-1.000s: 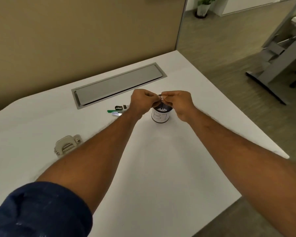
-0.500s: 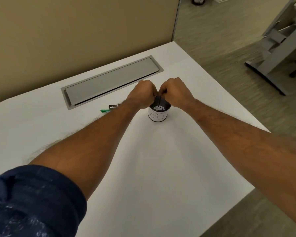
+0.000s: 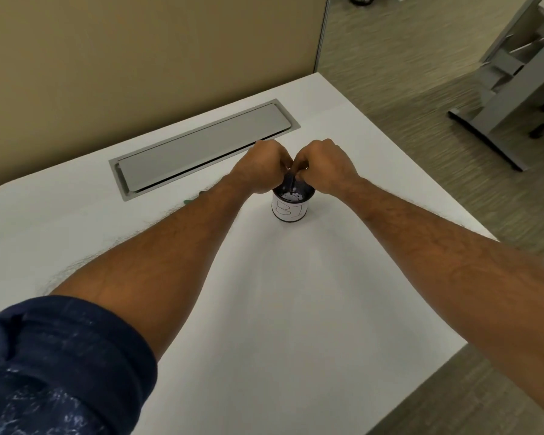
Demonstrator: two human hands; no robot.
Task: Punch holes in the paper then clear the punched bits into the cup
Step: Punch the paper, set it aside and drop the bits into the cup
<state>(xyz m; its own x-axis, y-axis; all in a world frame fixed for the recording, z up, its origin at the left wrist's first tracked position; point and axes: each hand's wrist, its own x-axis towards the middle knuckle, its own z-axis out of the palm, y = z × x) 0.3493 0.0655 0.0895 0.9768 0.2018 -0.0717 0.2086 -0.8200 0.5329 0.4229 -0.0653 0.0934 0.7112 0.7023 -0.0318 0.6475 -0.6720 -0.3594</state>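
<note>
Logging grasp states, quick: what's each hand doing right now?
Left hand: fingers curled, pinching the small dark piece over the cup.
Right hand: fingers curled, pinching the same small dark piece.

A dark navy sleeve, flecked with faint pale marks, is rolled in a thick cuff above the left forearm. Both that and the right forearm are bare and lightly haired.

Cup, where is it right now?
Head view, mid-frame: the cup stands on the table just below the left hand and right hand, in front of the grey hatch.
</note>
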